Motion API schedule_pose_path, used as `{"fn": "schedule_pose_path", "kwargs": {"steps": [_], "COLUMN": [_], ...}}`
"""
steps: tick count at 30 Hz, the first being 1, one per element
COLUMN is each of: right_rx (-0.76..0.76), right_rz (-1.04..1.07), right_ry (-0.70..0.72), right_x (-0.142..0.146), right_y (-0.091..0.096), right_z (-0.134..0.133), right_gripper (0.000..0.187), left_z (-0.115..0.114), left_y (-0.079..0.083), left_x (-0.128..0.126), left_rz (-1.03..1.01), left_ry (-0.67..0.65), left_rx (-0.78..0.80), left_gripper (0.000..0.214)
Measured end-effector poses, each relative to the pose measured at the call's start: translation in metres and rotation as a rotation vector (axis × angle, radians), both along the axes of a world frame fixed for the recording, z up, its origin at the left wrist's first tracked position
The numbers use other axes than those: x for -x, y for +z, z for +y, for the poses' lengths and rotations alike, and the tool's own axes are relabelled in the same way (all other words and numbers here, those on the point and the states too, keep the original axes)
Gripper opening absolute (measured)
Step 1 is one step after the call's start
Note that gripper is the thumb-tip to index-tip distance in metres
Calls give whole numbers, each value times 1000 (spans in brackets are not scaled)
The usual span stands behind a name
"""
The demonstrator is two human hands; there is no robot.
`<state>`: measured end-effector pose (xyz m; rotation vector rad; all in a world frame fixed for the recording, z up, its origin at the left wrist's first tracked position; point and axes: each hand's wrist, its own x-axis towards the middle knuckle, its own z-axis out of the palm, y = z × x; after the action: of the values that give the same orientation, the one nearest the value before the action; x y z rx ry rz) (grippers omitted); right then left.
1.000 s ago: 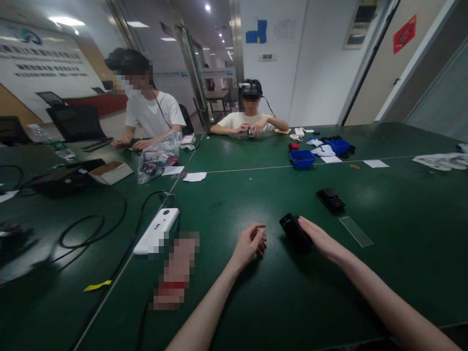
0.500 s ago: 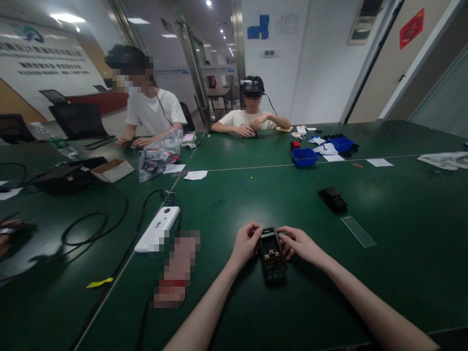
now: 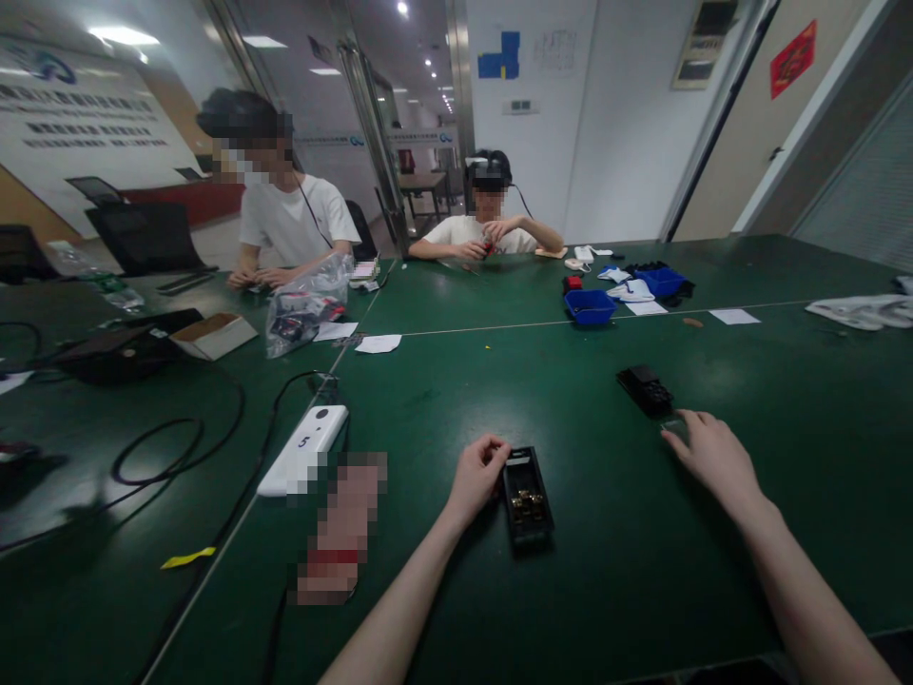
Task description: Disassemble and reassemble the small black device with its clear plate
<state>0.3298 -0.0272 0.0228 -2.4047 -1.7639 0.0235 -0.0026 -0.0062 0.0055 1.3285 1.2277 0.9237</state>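
Observation:
A narrow open black box lies on the green table, with several small gold-coloured metal pieces inside. My left hand is closed on its upper left edge, thumb and fingers pinched together at the corner. To the right, my right hand reaches over a clear flat strip, its thumb and fingers apart around the strip's far end. Most of the strip is hidden under this hand. Just beyond the fingertips lies a black part, apart from the hand.
Left of my arm are a white power bank marked 5, a blurred-out reddish item and black cables. Across the table stand a blue bin and a clear plastic bag. Two people sit at the far side, handling small things.
My right hand has left the black box and moved right to the clear strip, covering much of it. My left hand stays at the box's edge.

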Motion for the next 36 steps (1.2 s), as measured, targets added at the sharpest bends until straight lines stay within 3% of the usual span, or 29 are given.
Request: {"fn": "schedule_pose_path", "kwargs": {"steps": [4, 8, 11, 17, 21, 24, 30, 36], "right_rx": [120, 108, 122, 157, 162, 165, 198, 187], "right_rz": [-96, -173, -118, 283, 739, 1080, 1506, 1600], "right_ry": [7, 128, 203, 353, 526, 568, 583, 541], "right_x": [-6, 19, 39, 69, 95, 116, 150, 164], "right_y": [-13, -11, -6, 15, 32, 38, 23, 4], "right_z": [-8, -17, -19, -5, 7, 16, 26, 17], "right_gripper": [47, 40, 38, 43, 34, 29, 47, 50], "left_z": [0, 1, 1, 2, 2, 2, 1, 2], "left_y": [0, -1, -1, -2, -4, -4, -3, -6], "left_x": [0, 0, 0, 1, 1, 0, -1, 0], "left_rz": [8, -1, 10, 35, 57, 70, 53, 63], "left_ry": [-10, -9, -13, -18, -22, -11, -9, -13], "left_rx": [-8, -12, -11, -18, -35, -59, -71, -86], "left_gripper": [28, 29, 28, 29, 30, 29, 28, 26]}}
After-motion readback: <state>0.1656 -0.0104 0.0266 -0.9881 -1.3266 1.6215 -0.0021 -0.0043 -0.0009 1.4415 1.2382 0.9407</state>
